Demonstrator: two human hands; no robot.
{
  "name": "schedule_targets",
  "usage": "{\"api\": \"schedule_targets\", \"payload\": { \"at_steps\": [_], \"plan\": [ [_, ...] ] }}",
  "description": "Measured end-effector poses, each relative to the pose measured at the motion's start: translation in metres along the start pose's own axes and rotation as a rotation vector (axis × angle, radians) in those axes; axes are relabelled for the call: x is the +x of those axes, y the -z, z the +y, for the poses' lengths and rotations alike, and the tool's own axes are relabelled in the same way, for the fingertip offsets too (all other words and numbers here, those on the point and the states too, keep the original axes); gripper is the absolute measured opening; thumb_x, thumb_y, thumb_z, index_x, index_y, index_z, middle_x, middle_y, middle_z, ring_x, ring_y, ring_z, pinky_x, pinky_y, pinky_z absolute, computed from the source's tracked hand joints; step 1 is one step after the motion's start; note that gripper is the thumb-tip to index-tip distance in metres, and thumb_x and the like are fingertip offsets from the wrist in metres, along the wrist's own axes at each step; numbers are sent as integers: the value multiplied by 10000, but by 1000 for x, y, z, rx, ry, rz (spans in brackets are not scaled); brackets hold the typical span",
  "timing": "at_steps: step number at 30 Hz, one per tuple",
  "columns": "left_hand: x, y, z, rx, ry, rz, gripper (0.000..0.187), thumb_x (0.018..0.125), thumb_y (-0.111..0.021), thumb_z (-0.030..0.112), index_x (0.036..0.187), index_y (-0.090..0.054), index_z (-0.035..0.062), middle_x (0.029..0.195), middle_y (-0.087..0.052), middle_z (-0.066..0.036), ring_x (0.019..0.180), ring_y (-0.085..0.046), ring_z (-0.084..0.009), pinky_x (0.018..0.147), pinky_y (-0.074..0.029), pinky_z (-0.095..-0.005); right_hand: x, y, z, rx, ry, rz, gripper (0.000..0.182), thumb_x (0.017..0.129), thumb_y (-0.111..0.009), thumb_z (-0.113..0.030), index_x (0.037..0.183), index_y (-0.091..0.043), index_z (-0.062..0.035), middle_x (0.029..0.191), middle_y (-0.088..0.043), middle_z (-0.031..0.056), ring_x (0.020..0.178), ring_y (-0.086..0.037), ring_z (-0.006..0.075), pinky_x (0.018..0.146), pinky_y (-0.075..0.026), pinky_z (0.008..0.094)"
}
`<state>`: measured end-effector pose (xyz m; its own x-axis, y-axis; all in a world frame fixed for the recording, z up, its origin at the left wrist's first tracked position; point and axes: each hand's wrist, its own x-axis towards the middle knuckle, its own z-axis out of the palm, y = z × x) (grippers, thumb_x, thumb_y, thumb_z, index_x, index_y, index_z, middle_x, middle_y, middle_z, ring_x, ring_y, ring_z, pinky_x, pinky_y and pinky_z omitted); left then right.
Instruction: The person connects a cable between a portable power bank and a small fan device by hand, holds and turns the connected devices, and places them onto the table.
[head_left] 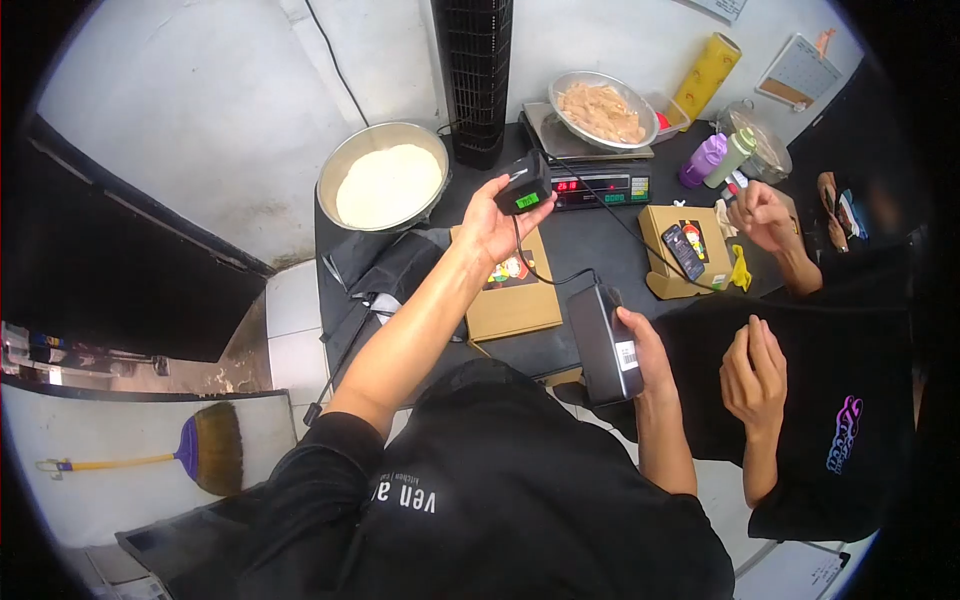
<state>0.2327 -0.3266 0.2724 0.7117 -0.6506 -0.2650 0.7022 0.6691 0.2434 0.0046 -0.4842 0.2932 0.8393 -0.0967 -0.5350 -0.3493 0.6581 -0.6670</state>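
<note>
Black power pack w/ barcode label (600, 345) sits in the R hand (650, 357), near the table's front edge; thumb clamped on its side, other fingers hidden, can't tell. L hand (488, 228) has thumb & fingers closed round a small black unit w/ green panel (525, 187). Thin black cable (547, 281) links the two, so pulling hands apart could prob. yank a plug. Loop hangs by the cardboard box (510, 312), might snag. Pack's gripped nr one end: if thumb slips, poss. drop to floor.
</note>
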Motion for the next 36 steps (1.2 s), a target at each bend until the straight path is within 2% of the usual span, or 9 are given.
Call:
{"api": "schedule_targets", "payload": {
  "at_steps": [3, 9, 25, 28, 30, 31, 32, 33, 36],
  "plan": [
    [2, -7, -2, -120, 45, -38, 401, 958, -335, 235, 1158, -454, -93, 1119, -518, -280, 1062, -527, -419, 935, -461, -513, -7, -3, -2, -1, 3, -16, 303, 875, -545, -305, 955, -606, -19, 780, -645, 79, 605, -630, 150, 542, -519, 256],
    [0, -19, -9, -167, 88, -53, 419, 966, -295, 246, 1156, -456, -91, 1106, -522, -274, 1034, -539, -395, 918, -471, -500, -18, -10, -7, -16, 34, 37, 287, 868, -562, -297, 953, -607, -25, 769, -641, 76, 596, -625, 148, 527, -511, 254],
    [-1, -25, -9, -194, 134, -104, 411, 935, -371, 248, 1154, -469, -85, 1098, -539, -271, 1027, -544, -390, 930, -458, -498, -22, -22, -7, 11, 22, -22, 279, 891, -531, -272, 951, -613, -12, 765, -645, 67, 590, -618, 132, 529, -499, 237],
    [-6, -26, -6, -129, 137, -121, 385, 918, -416, 235, 1141, -481, -72, 1101, -546, -262, 1005, -560, -387, 900, -482, -491, -22, -20, -6, -17, 37, -31, 282, 896, -521, -264, 972, -607, -7, 779, -642, 63, 602, -614, 125, 540, -496, 232],
    [-8, -19, -1, 130, 182, -199, 352, 905, -444, 222, 1140, -494, -36, 1105, -563, -225, 993, -580, -355, 863, -506, -483, -23, -17, -5, -43, 58, -54, 286, 898, -514, -260, 994, -602, -6, 797, -640, 60, 617, -612, 119, 550, -494, 228],
    [-14, -21, 3, 271, 177, -161, 341, 896, -470, 215, 1158, -496, -2, 1111, -577, -182, 994, -594, -303, 828, -524, -477, -24, -18, -4, -102, 99, -57, 294, 900, -508, -254, 1029, -591, -4, 820, -636, 57, 635, -608, 112, 563, -489, 223],
    [-20, -23, 8, 408, 208, -211, 371, 885, -507, 214, 1199, -481, 18, 1127, -578, -132, 999, -593, -265, 875, -493, -441, -26, -16, -3, -162, 139, -58, 306, 901, -501, -248, 1065, -579, -2, 842, -632, 53, 653, -604, 106, 576, -484, 217],
    [-25, -22, 11, 474, 176, -291, 394, 880, -516, 205, 1227, -469, 23, 1146, -575, -122, 1004, -593, -245, 871, -493, -433, -24, -10, 0, -220, 154, -92, 328, 898, -491, -223, 1129, -548, 3, 892, -620, 49, 701, -593, 88, 600, -473, 207],
    [-40, -22, 22, 642, 95, -444, 496, 835, -568, 151, 1293, -428, 20, 1193, -562, -117, 1037, -586, -199, 889, -482, -386, -16, -8, 12, -220, 177, -127, 331, 892, -489, -200, 1146, -536, 6, 893, -617, 40, 708, -590, 85, 608, -472, 206]
  ]
}}
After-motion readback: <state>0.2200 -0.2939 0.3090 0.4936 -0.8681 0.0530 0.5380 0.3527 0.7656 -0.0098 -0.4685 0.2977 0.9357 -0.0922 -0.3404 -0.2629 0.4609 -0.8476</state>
